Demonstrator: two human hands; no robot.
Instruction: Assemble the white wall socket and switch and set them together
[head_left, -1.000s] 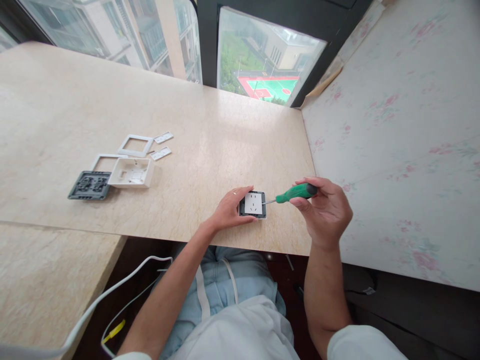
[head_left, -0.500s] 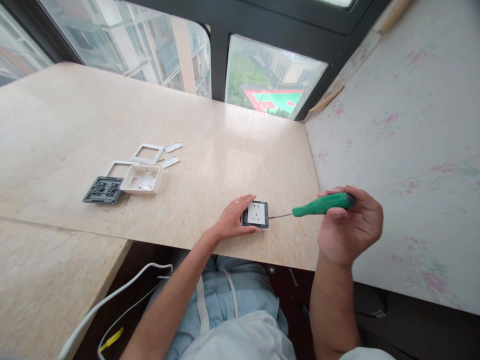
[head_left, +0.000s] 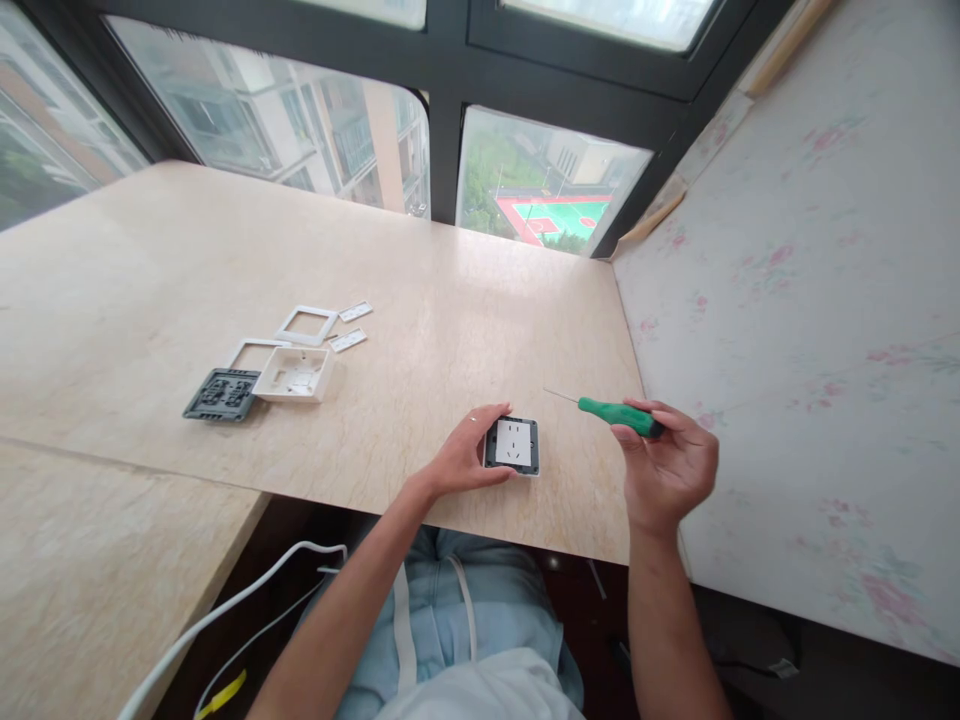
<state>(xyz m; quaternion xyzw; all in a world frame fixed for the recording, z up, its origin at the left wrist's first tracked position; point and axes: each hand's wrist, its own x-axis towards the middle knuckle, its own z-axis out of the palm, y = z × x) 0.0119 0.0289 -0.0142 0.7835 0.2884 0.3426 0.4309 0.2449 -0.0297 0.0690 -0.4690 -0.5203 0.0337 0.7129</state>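
A white socket module in a dark frame (head_left: 512, 446) lies flat near the front edge of the beige marble counter (head_left: 420, 290). My left hand (head_left: 463, 458) rests against its left side, thumb and fingers gripping its edges. To the right, my right hand (head_left: 666, 462) is closed on a green-handled screwdriver (head_left: 616, 412). The thin metal shaft points up and to the left, lifted clear of the socket.
Loose parts lie at the left of the counter: a dark grey switch module (head_left: 221, 394), a white back box (head_left: 294, 373), white frames (head_left: 306, 324) and two small white strips (head_left: 349, 326). A floral-papered wall (head_left: 810, 300) bounds the right side. White cables (head_left: 232, 600) hang below the counter edge.
The screwdriver tip was at the socket's right edge; my right hand has pulled it away and swung the shaft up and to the left. The left hand stays on the socket.
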